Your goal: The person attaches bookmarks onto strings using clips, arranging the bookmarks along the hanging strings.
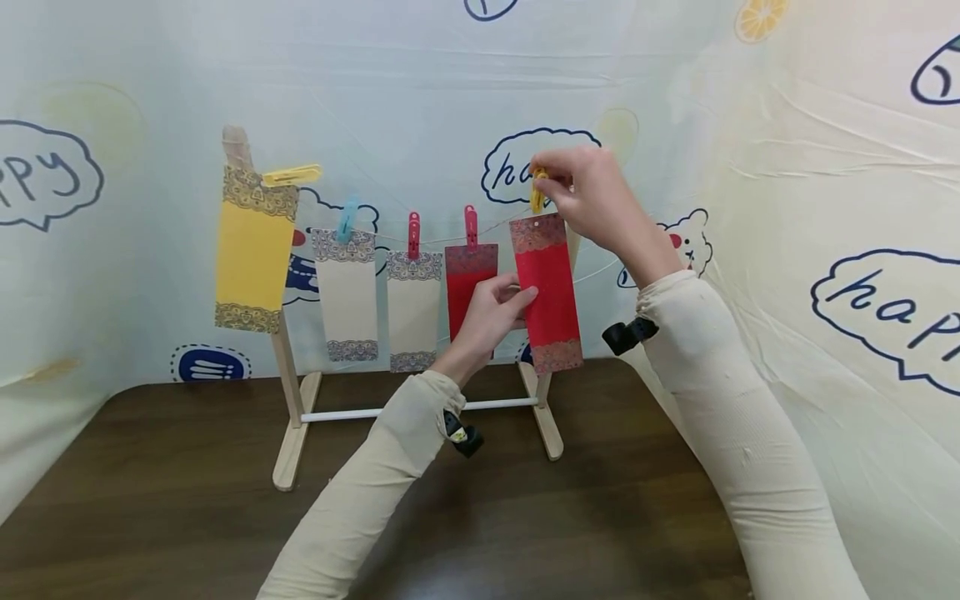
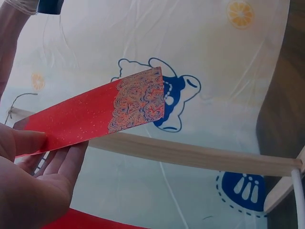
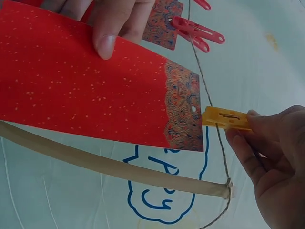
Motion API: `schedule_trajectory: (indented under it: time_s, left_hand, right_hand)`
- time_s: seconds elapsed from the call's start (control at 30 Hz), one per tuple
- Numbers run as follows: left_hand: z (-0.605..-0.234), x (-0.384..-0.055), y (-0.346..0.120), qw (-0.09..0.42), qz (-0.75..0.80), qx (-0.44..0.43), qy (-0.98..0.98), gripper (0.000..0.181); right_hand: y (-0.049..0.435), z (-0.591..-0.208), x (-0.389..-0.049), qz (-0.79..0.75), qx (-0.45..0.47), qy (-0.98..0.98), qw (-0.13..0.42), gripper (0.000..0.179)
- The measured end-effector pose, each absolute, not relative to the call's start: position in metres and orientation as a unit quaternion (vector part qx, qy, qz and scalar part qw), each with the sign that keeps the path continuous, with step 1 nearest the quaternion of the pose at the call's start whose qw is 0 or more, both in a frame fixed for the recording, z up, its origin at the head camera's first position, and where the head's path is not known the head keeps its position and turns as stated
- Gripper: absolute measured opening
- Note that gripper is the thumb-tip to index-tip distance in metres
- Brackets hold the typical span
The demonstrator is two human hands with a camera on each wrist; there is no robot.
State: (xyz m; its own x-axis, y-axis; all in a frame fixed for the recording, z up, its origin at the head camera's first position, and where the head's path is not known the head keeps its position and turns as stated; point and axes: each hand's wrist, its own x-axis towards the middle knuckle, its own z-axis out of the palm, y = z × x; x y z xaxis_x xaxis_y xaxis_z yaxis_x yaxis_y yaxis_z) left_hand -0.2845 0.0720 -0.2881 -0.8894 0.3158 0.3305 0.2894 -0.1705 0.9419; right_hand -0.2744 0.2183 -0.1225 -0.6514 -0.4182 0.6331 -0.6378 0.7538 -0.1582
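Note:
My left hand (image 1: pixel 487 315) pinches a red card (image 1: pixel 550 287) by its left edge, thumb in front. The card has patterned bands at both ends and a small hole near the top. My right hand (image 1: pixel 600 198) pinches a yellow clothespin (image 3: pixel 228 118) just above the card. In the right wrist view its tip meets the card's top edge beside the string (image 3: pixel 200 67); whether it grips the card, I cannot tell. To the left, another red card (image 1: pixel 461 279) hangs from a red clothespin (image 1: pixel 471 227), partly hidden by my left hand.
Two cream cards (image 1: pixel 348 292) hang further left, under a blue clothespin (image 1: pixel 347 221) and a red one. A yellow card (image 1: pixel 255 250) with a yellow clothespin (image 1: pixel 292 175) is at the left post. The wooden stand (image 1: pixel 288 375) stands on a dark table (image 1: pixel 187 500) before a printed cloth.

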Motion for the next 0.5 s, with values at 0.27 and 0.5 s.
schedule_trajectory:
  time_s: [0.27, 0.5]
  left_hand:
    - [-0.2878, -0.2858, 0.0719, -0.012, 0.723, 0.252, 0.644, 0.027]
    - [-0.2895, -0.286, 0.0694, -0.01, 0.715, 0.25, 0.653, 0.028]
  right_hand:
    - [0.2211, -0.1254, -0.2757, 0.2, 0.265, -0.912, 0.242, 0.03]
    - [0.2188, -0.1277, -0.2763, 0.191, 0.251, -0.927, 0.202, 0.039]
